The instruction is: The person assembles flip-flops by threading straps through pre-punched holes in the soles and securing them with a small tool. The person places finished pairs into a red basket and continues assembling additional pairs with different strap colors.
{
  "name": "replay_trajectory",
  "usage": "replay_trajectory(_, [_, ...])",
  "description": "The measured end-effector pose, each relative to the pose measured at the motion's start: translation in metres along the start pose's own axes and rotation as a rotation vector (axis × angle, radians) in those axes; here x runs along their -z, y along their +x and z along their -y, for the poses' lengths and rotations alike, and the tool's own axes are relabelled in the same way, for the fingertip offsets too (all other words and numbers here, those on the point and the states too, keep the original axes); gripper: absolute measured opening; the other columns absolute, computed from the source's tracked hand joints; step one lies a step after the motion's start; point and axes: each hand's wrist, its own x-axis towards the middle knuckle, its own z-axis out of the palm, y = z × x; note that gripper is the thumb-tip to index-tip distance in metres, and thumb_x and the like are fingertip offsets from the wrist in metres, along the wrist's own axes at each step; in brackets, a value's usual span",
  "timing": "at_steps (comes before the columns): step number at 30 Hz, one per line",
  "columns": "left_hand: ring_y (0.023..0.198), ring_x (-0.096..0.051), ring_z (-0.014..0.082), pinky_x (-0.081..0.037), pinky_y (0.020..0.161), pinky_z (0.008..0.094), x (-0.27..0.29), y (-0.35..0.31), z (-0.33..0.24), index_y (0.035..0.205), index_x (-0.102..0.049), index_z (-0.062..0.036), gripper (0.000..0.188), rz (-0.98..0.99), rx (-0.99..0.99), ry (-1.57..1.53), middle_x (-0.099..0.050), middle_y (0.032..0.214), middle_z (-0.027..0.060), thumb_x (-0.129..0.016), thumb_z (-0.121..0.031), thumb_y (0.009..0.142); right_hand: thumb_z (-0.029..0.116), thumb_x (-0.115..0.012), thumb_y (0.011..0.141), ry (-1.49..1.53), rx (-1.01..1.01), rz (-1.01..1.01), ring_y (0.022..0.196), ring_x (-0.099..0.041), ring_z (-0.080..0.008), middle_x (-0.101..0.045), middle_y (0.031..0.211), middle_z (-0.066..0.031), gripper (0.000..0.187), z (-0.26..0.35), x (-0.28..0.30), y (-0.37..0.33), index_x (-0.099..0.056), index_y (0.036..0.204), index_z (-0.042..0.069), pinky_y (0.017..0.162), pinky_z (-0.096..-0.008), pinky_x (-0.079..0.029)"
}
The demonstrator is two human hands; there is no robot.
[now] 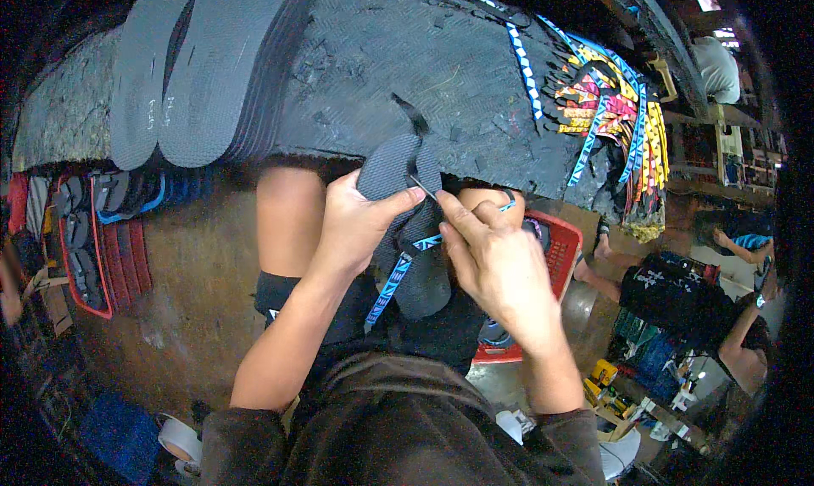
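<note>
At the bench's [407, 54] near edge, the left hand [356, 223] clamps a grey flip-flop sole [398, 232] while the right hand [496, 261] pinches its blue patterned strap [394, 283].

Left hand [356, 219] and right hand [492, 261] meet, each grip pinched.

Sole [407, 232] midsection — behind fingers [386, 206]

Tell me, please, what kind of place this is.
Probably a small sandal workshop: grey soles stacked on a worn workbench, a heap of patterned straps, and both hands fitting a blue strap into a sole.
</note>
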Motion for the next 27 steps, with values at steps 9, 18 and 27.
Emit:
replay_trajectory(9, [0.095, -0.068, 0.0135, -0.056, 0.084, 0.03, -0.004, -0.006, 0.004, 0.117, -0.067, 0.0024, 0.035, -0.172, -0.15, 0.207, -0.074, 0.109, 0.0063, -0.08, 0.003, 0.084, 0.011, -0.069, 0.081, -0.365, 0.266, 0.086, 0.08, -0.077, -0.0264, -0.076, 0.083, -0.0117, 0.007, 0.054, 0.029, 0.055, -0.075, 0.082, 0.01, 0.068, -0.038, -0.061])
replay_trajectory(18, [0.11, -0.074, 0.0301, -0.052, 0.105, 0.047, 0.012, -0.06, -0.03, 0.113, -0.071, -0.002, 0.035, 0.29, -0.62, 0.538, -0.077, 0.112, 0.0164, -0.085, -0.003, 0.08, 0.007, -0.068, 0.091, 0.059, 0.247, -0.107, 0.079, -0.067, -0.0409, -0.064, 0.091, -0.0155, 0.027, 0.03, 0.116, -0.035, -0.064, 0.118, 0.004, 0.067, -0.0475, -0.055])
replay_trajectory(27, [0.12, -0.071, 0.0361, -0.051, 0.109, 0.0502, -0.007, -0.083, -0.065, 0.102, -0.081, -0.0037, 0.028, 0.723, -0.724, 0.577, -0.076, 0.12, 0.0188, -0.082, -0.014, 0.077, 0.023, -0.066, 0.094, 0.015, 0.283, 0.187, 0.074, -0.069, -0.0378, -0.062, 0.09, -0.0127, 0.02, 0.01, 0.123, -0.082, -0.065, 0.108, 0.008, 0.062, -0.0514, -0.056])
